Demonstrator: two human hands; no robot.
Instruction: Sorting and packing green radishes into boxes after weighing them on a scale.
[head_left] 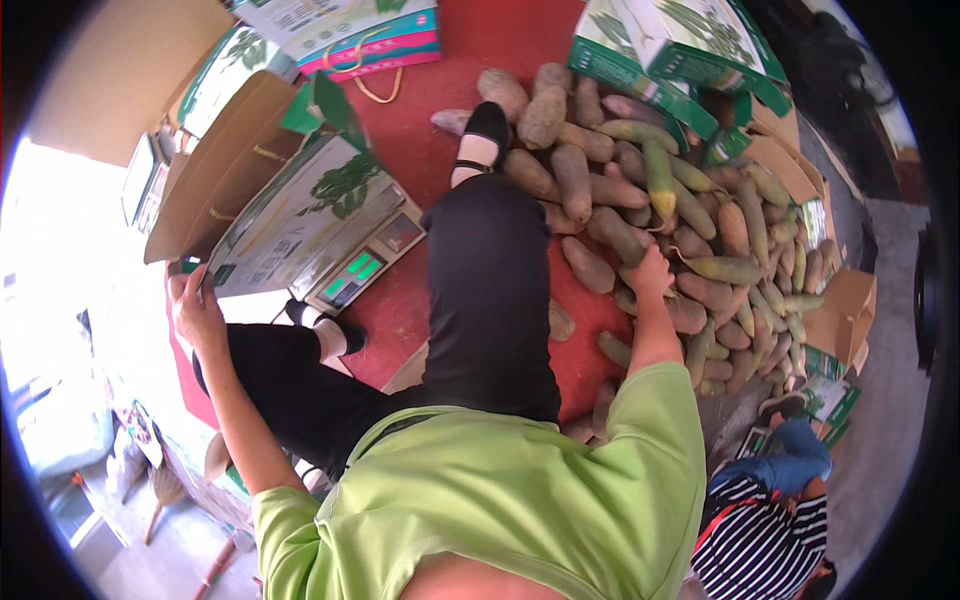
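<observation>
My left hand (pixel 196 308) is closed on the near corner of an open cardboard box (pixel 310 220), white with a printed green plant outside and brown inside. The box rests on a digital scale (pixel 372 258) with lit green displays. At the pile's near-left side, my right hand (pixel 652 274) is closed around the end of a dusty brown root vegetable (pixel 612 232). Its fingertips are partly hidden. Around it lies a large heap of similar brown and green root vegetables (pixel 735 230). What is inside the box cannot be seen.
Green-and-white boxes (pixel 660 50) stand behind the heap, and an open brown carton (pixel 840 315) is at its right. A teal-and-pink box (pixel 370 45) with a cord handle lies at the back on the red surface (pixel 450 80). Another person (pixel 765 530) in stripes is at lower right.
</observation>
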